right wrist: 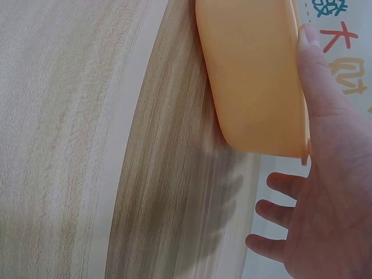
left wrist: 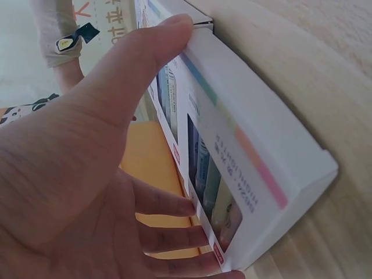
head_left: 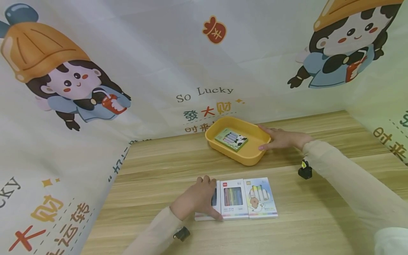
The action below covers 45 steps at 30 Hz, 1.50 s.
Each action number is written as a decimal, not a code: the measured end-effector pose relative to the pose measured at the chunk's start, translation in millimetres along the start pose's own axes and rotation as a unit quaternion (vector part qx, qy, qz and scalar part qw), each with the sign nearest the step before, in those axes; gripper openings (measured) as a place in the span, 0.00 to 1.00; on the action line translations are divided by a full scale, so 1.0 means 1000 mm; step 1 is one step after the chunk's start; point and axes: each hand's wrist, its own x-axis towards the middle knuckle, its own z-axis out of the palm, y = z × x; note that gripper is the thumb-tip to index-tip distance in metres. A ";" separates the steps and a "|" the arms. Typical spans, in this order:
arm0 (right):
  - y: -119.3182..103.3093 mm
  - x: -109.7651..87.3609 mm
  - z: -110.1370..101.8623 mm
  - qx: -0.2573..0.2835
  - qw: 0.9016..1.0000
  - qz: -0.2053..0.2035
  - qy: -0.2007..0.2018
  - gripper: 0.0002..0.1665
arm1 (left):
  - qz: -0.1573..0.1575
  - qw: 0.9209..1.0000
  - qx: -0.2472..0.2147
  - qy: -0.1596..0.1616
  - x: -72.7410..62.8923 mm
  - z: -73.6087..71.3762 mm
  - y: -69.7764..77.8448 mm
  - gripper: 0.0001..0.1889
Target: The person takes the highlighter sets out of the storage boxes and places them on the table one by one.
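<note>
My left hand [head_left: 197,199] spans the leftmost white highlighter box [head_left: 218,189], thumb at its near edge and fingertips at its far end. In the left wrist view that highlighter box [left wrist: 256,168] shows a window with pens and a coloured stripe. Touching it on the right is a second windowed box [head_left: 234,199], then a box printed with markers and a cartoon [head_left: 262,198]. With thumb and index finger, my right hand [head_left: 280,138] grips the right end of a yellow plastic bin [head_left: 251,160]; its other fingers hang apart. Inside the bin lies a green panda-printed marker box [head_left: 232,139].
All this stands on a wood-grain table [head_left: 153,184]. Behind the bin rises a white printed cloth [head_left: 159,71], which also closes off both sides. A small black wrist device [head_left: 305,170] hangs beneath the right sleeve, another [head_left: 182,234] beside the left one.
</note>
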 end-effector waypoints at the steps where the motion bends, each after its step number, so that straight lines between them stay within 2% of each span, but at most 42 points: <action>1: 0.000 0.000 0.000 0.000 1.000 0.000 0.000 0.64 | 0.000 1.000 -0.001 0.001 0.000 0.000 0.000 0.65; 17: 0.001 0.002 0.001 -0.007 1.000 -0.007 0.006 0.65 | -0.011 1.000 -0.024 -0.001 -0.002 0.002 0.001 0.67; 29: 0.002 0.001 0.001 0.002 1.000 0.005 0.004 0.63 | -0.012 0.999 -0.031 -0.006 -0.003 0.002 0.002 0.67; 45: 0.002 0.003 0.001 -0.005 1.000 0.001 0.004 0.65 | -0.002 0.999 -0.038 -0.011 -0.003 0.002 0.000 0.67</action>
